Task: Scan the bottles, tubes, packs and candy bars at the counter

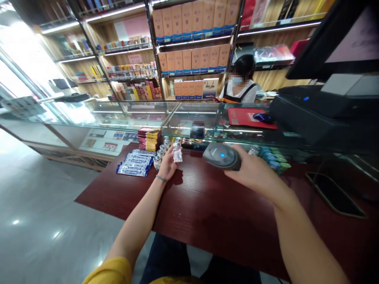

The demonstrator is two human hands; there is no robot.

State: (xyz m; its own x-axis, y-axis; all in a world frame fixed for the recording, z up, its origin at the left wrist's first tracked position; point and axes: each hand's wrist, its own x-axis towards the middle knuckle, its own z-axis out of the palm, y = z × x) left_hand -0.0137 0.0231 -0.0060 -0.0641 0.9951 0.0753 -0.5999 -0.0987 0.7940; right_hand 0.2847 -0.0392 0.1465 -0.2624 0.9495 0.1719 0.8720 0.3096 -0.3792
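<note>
My left hand (168, 165) is closed around a small clear bottle or jar (177, 153) with a silvery top, held just above the dark red-brown table. My right hand (247, 165) grips a grey handheld barcode scanner (222, 155), a blue light glowing on top. The scanner's front end points left toward the bottle, with a gap between them. Several similar small jars (157, 161) stand beside my left hand, partly hidden by it. Left of them lie blue-and-white sachets (134, 163), and behind these is a stack of red-and-yellow packets (149, 139).
Green and blue packs (274, 159) and a silver-capped jar (254, 150) sit beyond my right wrist. A dark phone-like slab (336, 195) lies at right. A glass display counter (189, 114) borders the table, with a masked person (239, 86) behind it. A monitor (334, 43) overhangs the right.
</note>
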